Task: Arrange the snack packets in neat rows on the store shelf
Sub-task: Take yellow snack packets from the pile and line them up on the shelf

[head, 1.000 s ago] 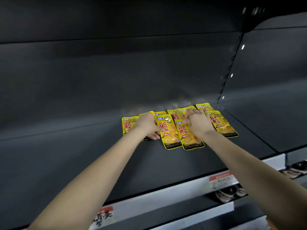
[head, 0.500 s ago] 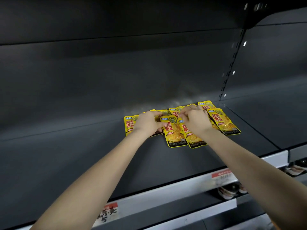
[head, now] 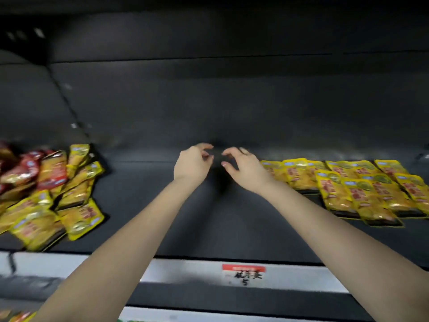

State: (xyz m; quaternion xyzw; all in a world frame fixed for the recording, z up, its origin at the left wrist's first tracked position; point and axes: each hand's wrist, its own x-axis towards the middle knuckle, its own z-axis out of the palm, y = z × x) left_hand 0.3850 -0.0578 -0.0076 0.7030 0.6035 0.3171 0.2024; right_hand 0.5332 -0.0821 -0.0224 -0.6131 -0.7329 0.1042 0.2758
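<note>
On the dark shelf (head: 232, 224) we see rows of yellow snack packets (head: 348, 189) lying at its right end and a loose heap of packets (head: 53, 196) at its left end. Over its middle our left hand (head: 192, 163) and right hand (head: 248, 169) hover close together, fingers loosely curled, empty.

Head camera looks forward-down, near the shelf (head: 232, 228).
</note>
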